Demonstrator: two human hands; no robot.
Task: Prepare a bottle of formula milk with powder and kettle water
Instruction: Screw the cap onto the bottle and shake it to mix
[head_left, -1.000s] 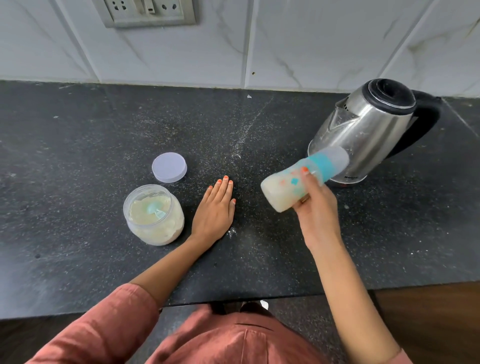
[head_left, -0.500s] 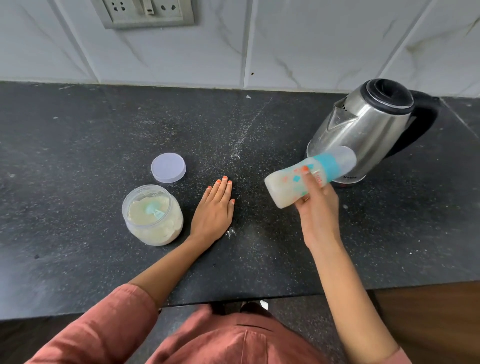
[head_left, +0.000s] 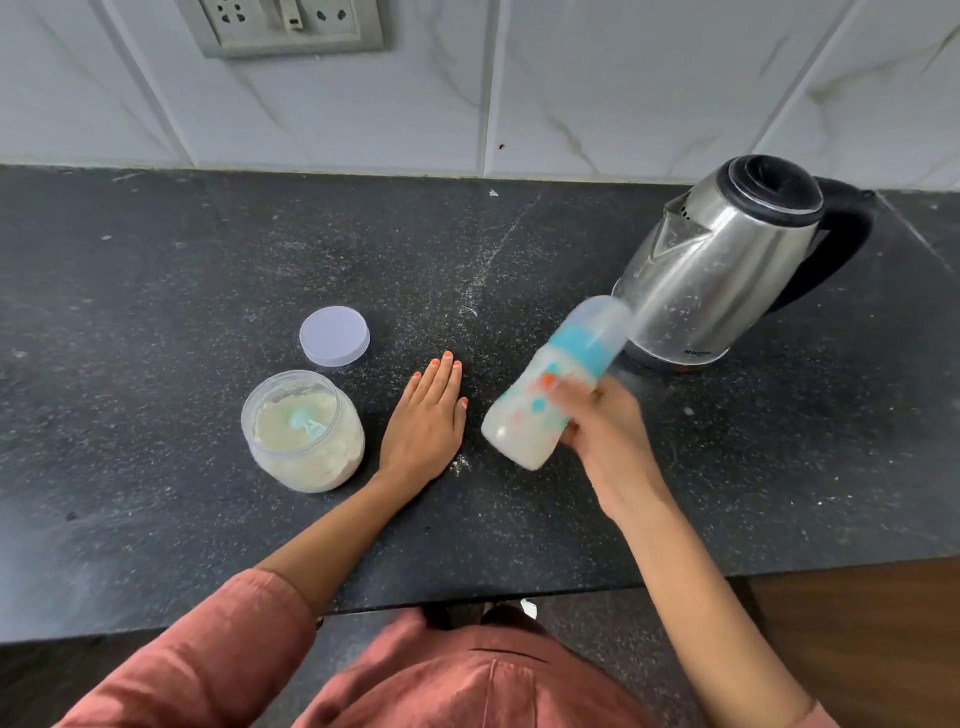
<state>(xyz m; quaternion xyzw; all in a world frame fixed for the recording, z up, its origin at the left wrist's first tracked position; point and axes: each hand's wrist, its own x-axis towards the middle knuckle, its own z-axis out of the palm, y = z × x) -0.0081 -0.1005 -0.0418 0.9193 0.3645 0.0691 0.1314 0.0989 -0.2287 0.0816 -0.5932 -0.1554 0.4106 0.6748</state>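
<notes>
My right hand (head_left: 608, 441) grips a baby bottle (head_left: 545, 395) filled with milky liquid, with a teal collar and a clear cap. The bottle is held tilted above the counter, cap pointing up and to the right, and it is blurred by motion. My left hand (head_left: 428, 421) lies flat on the black counter (head_left: 156, 291), palm down, holding nothing. To its left stands an open clear jar of formula powder (head_left: 304, 431) with a teal scoop inside. The steel kettle (head_left: 727, 260) with its black lid and handle stands at the back right, just behind the bottle.
The jar's pale lilac lid (head_left: 335, 336) lies on the counter behind the jar. Spilled powder specks dot the counter near my left hand. A tiled wall with a socket plate (head_left: 283, 23) runs along the back. The counter's front edge is close to my body.
The bottle has swung in my right hand, its base dropping lower and its cap rising, and it is now motion-blurred. My left hand, the jar and the kettle have stayed put.
</notes>
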